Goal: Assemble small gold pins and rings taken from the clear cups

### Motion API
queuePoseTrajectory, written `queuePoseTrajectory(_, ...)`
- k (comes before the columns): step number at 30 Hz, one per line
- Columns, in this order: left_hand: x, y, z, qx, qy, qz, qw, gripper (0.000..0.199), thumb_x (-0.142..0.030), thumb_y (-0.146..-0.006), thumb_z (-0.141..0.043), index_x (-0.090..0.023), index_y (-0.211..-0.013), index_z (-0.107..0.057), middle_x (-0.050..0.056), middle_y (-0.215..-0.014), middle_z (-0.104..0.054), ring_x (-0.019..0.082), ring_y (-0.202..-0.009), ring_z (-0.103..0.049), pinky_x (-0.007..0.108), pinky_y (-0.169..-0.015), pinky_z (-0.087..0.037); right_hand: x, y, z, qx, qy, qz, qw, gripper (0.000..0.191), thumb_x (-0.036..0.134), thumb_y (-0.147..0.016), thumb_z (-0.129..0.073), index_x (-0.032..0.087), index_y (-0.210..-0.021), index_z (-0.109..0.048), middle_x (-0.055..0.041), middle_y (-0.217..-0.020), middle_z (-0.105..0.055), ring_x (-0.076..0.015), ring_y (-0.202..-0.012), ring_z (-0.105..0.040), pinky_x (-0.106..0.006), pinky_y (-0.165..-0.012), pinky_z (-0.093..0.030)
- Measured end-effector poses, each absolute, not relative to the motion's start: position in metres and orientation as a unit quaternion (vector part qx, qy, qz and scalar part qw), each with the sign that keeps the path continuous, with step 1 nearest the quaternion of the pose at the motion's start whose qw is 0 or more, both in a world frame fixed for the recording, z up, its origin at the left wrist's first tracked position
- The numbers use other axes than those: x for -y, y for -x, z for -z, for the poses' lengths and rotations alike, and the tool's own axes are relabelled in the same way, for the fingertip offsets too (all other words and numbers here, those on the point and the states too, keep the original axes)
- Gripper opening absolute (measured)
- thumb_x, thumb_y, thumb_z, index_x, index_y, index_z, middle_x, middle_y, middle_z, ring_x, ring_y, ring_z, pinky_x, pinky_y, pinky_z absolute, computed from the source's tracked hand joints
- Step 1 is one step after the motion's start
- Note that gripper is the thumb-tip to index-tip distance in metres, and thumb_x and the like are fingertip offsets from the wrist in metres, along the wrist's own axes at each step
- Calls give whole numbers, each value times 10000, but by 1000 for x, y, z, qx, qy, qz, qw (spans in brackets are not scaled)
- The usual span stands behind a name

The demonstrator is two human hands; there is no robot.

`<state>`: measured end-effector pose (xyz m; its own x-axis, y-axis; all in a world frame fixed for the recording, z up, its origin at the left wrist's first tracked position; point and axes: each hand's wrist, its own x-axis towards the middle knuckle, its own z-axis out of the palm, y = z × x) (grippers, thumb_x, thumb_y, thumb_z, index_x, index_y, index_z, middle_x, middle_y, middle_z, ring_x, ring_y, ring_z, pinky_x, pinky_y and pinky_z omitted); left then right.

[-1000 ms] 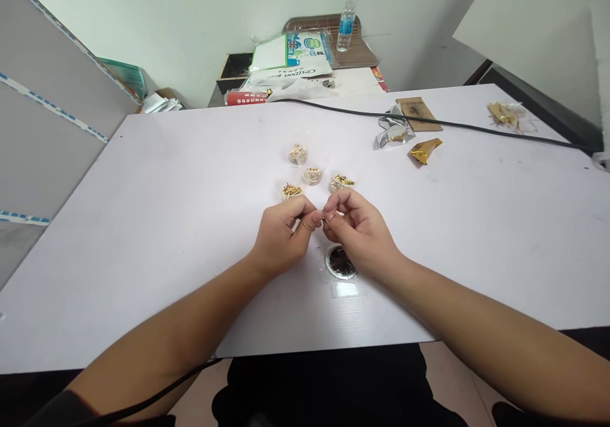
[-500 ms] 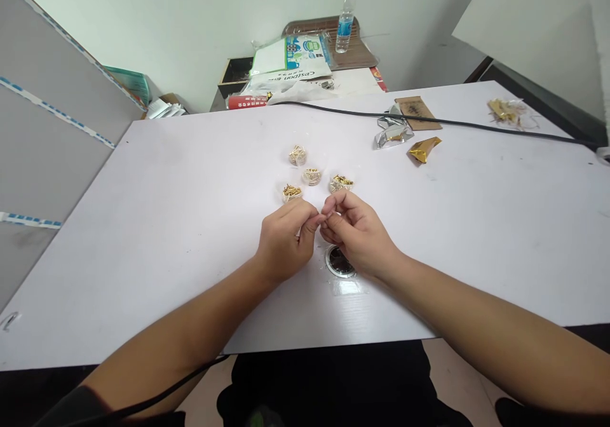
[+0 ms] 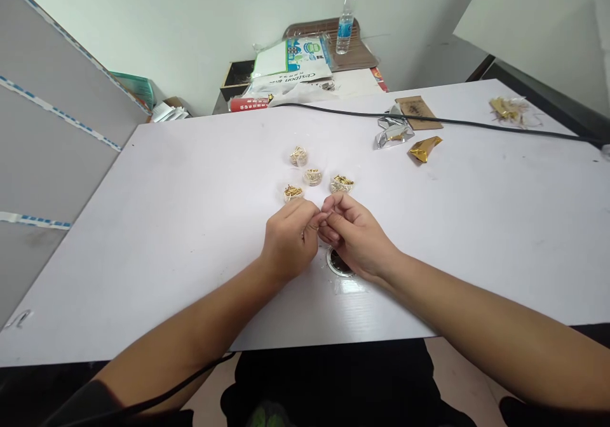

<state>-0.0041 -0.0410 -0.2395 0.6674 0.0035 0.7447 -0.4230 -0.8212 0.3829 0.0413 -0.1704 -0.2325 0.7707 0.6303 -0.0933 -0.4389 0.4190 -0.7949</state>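
My left hand and my right hand meet fingertip to fingertip above the white table. Both are closed in a pinch; whatever lies between the fingers is too small to make out. Just beyond them stand small clear cups of metal pieces: a gold-filled one, one with mixed gold and silver pieces, a pale one and another pale one. Partly covered by my right hand is a round dark disc with a silver rim. A clear plastic piece lies below it.
A black cable crosses the table's far side. Near it are silver packets, a gold packet, brown card and a bag of gold bits. Behind stands a water bottle. A partition rises at left.
The view has shifted slightly. My left wrist has turned a little and my right hand covers slightly more of the disc; the fingertips remain together.
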Motion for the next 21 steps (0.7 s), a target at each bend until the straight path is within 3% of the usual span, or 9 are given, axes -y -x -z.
queuePoseTrajectory(5,39,3,238,93,-867,-361,331,217,-162,-924,-565,-147,-708,-541,-18,-620,-556,76,-575,-485,194,-562,-395,173,-45,232,104,451,-347,815,168,212,-814,-655,184,-918,-525,84,-538,-465,-48,-489,-381,-190,-501,-284)
queuePoseTrajectory(10,36,4,237,57,-866,-311,388,228,-220,-934,-561,-150,-717,-565,-3,-632,-596,92,-594,-518,217,-581,-422,174,-48,232,114,463,-346,808,308,326,-799,-737,173,-981,-540,59,-582,-553,-63,-513,-464,-194,-500,-328)
queuePoseTrajectory(15,31,5,238,52,-865,-260,425,257,-277,-940,-560,-151,-715,-571,13,-639,-621,105,-596,-525,239,-589,-430,176,-51,234,126,473,-355,796,368,406,-758,-799,149,-919,-590,27,-617,-603,-63,-537,-507,-198,-516,-377)
queuePoseTrajectory(21,28,5,237,24,-846,-208,490,291,-348,-938,-562,-146,-728,-572,19,-638,-627,99,-574,-514,227,-547,-416,176,-52,232,113,470,-364,796,356,381,-718,-846,147,-821,-599,21,-642,-623,-47,-533,-513,-190,-530,-410)
